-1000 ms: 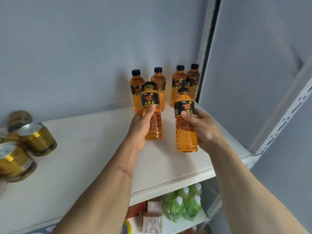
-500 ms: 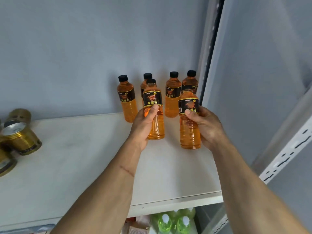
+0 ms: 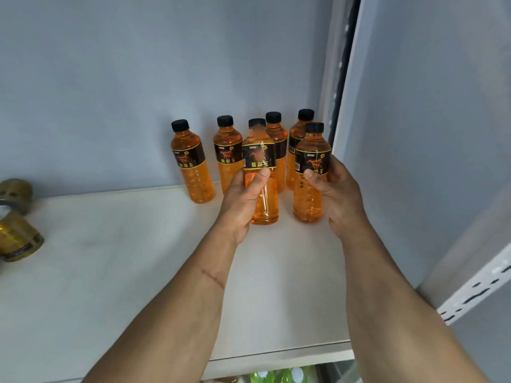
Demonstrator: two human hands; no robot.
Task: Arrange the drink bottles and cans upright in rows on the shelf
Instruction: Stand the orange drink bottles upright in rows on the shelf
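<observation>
My left hand point(image 3: 243, 197) and right hand point(image 3: 336, 189) each wrapped a full, probably weighty, slick-looking orange bottle point(image 3: 262, 172) mid-body at centre frame, just before the back row point(image 3: 229, 153) on the shelf point(image 3: 138, 272).

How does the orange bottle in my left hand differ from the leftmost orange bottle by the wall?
The left hand grips the held bottle; the leftmost bottle stands untouched. The held bottle sits in front, nearer the shelf edge; the leftmost bottle stands at the back wall. Both are upright, with orange drink, black caps and black labels.
</observation>
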